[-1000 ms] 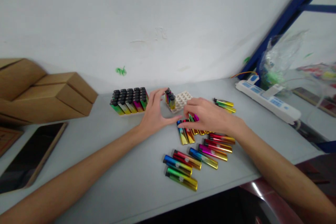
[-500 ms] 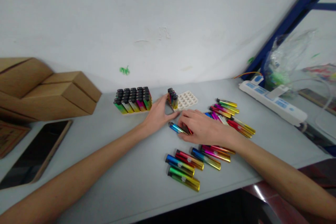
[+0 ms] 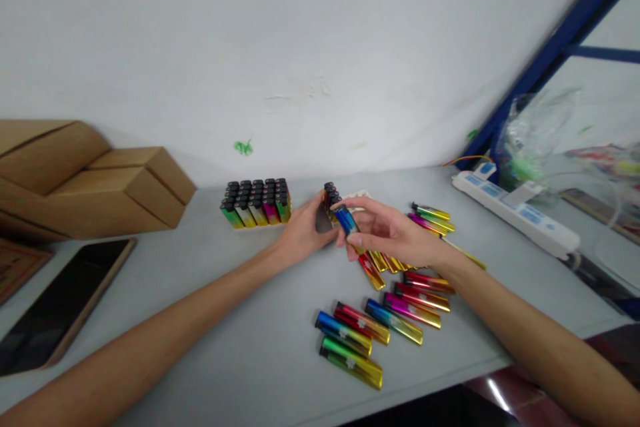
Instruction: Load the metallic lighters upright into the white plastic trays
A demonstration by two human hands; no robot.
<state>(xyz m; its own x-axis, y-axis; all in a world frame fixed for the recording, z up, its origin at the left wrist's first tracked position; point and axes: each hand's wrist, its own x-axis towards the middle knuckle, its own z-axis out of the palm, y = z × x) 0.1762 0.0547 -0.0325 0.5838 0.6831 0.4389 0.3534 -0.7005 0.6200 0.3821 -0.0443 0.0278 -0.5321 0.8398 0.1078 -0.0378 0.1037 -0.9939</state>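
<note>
The right hand point(image 3: 395, 233) pinches a blue lighter point(image 3: 346, 220) just above the table point(image 3: 200, 320), beside the tray point(image 3: 356, 197) that the left hand point(image 3: 303, 233) steadies; light, rigid and probably slick, it seems best gripped mid-body.

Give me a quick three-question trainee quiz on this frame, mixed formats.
1. True or false: the right hand holds a blue lighter off the table.
2. Which is nearest the left hand? A) power strip B) part-filled white tray C) phone
3. Fill in: the full tray of lighters stands to the ___ of the part-filled one, in the picture.

Key: 1 true; 2 B; 3 left.
</note>
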